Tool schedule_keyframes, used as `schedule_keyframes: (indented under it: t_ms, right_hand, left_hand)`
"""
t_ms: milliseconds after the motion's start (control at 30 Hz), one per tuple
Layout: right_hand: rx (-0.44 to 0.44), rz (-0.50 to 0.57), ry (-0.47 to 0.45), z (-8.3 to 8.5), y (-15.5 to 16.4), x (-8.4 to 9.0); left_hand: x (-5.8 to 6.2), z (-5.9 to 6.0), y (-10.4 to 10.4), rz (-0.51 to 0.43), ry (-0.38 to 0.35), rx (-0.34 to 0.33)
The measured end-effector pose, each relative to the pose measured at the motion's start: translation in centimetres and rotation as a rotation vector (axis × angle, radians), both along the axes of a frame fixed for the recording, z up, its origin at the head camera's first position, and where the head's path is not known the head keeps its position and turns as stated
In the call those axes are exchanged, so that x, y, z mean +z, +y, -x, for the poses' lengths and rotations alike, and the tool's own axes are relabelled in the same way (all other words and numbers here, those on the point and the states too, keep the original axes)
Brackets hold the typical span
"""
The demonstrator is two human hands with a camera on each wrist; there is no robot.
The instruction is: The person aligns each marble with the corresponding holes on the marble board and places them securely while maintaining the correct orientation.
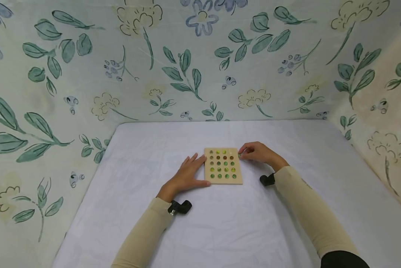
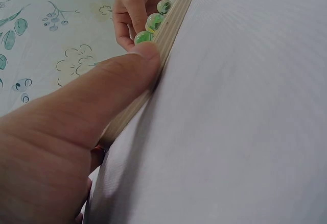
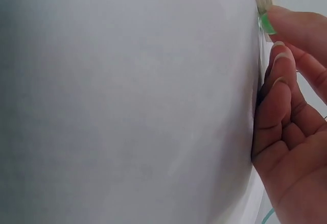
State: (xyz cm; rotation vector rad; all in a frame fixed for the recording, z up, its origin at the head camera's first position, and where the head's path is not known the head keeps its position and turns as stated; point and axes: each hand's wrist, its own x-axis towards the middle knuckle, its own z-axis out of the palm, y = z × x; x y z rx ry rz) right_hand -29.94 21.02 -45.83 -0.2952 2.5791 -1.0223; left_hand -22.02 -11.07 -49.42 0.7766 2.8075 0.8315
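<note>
A square light-wood board (image 1: 224,181) lies flat on the white cloth, with rows of glass marbles in green, yellow and reddish tones set in it. Three marbles sit in its far row, whose right end shows bare wood. My left hand (image 1: 186,175) steadies the board, fingers spread at its left edge and thumb along the near edge. Close up in the left wrist view, that thumb (image 2: 122,73) touches the board's side below some green marbles (image 2: 154,22). Just off the board's right edge, my right hand (image 1: 258,153) pinches a green marble (image 3: 267,24) between thumb and finger.
A white cloth (image 1: 120,160) covers the table around the board. Behind and at both sides hangs a floral-patterned fabric (image 1: 200,74). Black wrist cameras (image 1: 181,207) are strapped at both sleeve cuffs.
</note>
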Motion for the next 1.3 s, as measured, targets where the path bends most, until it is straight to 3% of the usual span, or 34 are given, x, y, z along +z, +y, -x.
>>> schedule_keyframes:
  t_ms: [533, 1300]
  right_hand:
    - [0.068, 0.061, 0.059, 0.5, 0.0, 0.7]
    - [0.073, 0.115, 0.006, 1.1, -2.2, 0.7]
  left_hand:
    - [0.4, -0.3, -0.1, -0.011, -0.007, 0.011]
    - [0.1, -0.1, -0.1, 0.013, -0.006, -0.01]
